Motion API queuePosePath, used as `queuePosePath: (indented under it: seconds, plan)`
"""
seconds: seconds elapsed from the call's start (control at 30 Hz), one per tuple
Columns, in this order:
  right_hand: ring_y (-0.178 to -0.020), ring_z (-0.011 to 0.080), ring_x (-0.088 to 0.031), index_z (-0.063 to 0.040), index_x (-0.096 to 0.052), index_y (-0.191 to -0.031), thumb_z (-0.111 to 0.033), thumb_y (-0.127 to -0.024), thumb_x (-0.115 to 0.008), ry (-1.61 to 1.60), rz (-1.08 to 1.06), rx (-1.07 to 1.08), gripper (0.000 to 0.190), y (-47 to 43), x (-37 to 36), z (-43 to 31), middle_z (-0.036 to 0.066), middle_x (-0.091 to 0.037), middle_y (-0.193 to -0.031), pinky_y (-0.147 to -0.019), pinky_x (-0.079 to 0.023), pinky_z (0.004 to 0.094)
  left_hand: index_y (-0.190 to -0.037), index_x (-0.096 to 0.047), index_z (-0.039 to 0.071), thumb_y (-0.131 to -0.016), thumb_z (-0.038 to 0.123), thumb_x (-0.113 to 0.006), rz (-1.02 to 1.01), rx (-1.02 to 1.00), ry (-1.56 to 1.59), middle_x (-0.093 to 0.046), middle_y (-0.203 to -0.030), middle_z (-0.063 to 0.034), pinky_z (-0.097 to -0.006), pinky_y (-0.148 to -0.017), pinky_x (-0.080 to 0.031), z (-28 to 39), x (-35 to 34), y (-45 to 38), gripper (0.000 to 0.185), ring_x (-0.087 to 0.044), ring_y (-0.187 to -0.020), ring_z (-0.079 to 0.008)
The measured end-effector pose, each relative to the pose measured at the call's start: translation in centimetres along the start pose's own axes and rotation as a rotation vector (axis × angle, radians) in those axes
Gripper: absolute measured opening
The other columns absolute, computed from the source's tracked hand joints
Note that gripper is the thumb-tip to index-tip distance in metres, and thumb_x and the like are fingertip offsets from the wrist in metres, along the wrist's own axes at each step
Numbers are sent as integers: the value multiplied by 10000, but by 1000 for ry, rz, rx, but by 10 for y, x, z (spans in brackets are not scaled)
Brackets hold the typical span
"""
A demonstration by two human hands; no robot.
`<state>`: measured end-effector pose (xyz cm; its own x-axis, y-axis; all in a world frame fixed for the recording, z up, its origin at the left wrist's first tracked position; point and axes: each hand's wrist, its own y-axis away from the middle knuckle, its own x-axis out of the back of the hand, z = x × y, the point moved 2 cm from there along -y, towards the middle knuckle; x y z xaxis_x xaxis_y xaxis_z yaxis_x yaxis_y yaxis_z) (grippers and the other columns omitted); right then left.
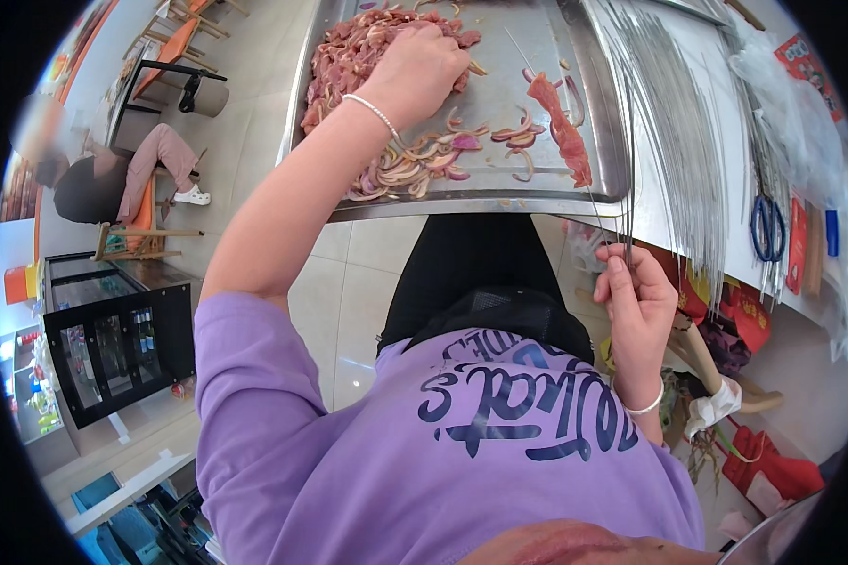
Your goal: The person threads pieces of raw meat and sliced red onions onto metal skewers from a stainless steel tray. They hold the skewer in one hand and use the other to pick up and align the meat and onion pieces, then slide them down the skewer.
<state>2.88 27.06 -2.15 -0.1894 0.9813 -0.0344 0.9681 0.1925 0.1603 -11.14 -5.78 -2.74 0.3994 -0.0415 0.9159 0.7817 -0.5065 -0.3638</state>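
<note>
My left hand (424,69) reaches into a heap of raw sliced meat (346,63), back of the hand up. Its fingertips are hidden, so a grip on the meat cannot be told. My right hand (636,304) pinches a bundle of thin metal skewers (630,162) by their lower ends, just past the near edge of a metal tray (466,206). One of these skewers carries threaded raw meat (562,131) and slants over the tray, its bare tip pointing away from me. Sliced red onion (410,166) lies on the tray between my hands.
Many loose metal skewers (678,141) lie on the white table right of the tray. Beyond them are blue-handled scissors (769,229) and clear plastic bags (784,113). A seated person (141,169) is at the far left, near a black glass-fronted cabinet (120,346).
</note>
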Motion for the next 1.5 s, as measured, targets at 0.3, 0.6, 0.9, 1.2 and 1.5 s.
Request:
queuePosePath:
  seconds: [0.3, 0.6, 0.9, 1.2, 1.5]
  plan:
    - [-625, 42, -515, 46, -645, -1020, -50, -997, -553, 4, 13, -5, 135, 2, 10, 3, -9, -571, -701, -569, -379, 182, -989, -666, 11, -925, 81, -610, -114, 643, 909, -705, -981, -40, -264, -853, -492, 12, 27, 10, 109, -625, -940, -101]
    - [-624, 41, -516, 44, -646, -1016, -50, -995, -557, -30, 21, 0, 132, 2, 14, 4, -12, -568, -696, -566, -383, 182, -1102, -590, -22, -1014, 83, -517, 252, 740, 1680, -650, -1035, -100, -318, -926, -542, -24, 56, 12, 155, -650, -998, -185]
    - [-621, 43, -509, 50, -637, -1020, -50, -1001, -548, -61, 15, 38, 135, 2, 16, 2, -8, -564, -703, -567, -397, 186, -1098, -602, -15, -1033, 141, -507, 327, 699, 1766, -670, -1083, -118, -310, -908, -552, -16, 87, -12, 194, -662, -1019, -206]
    - [-623, 42, -505, 48, -635, -1016, -51, -1002, -545, -28, 21, 30, 134, 1, 20, 2, -10, -559, -701, -571, -384, 184, -1010, -716, 48, -916, 184, -651, 23, 583, 650, -724, -1007, -83, -306, -837, -521, -9, 47, -23, 178, -677, -950, -167]
    - [-625, 41, -513, 45, -640, -1017, -55, -999, -551, -28, 1, 12, 134, 0, 19, 3, -8, -573, -713, -568, -382, 180, -1009, -720, 48, -873, 118, -599, -31, 451, 376, -730, -956, -131, -380, -763, -555, -27, 10, 1, 195, -688, -802, -300]
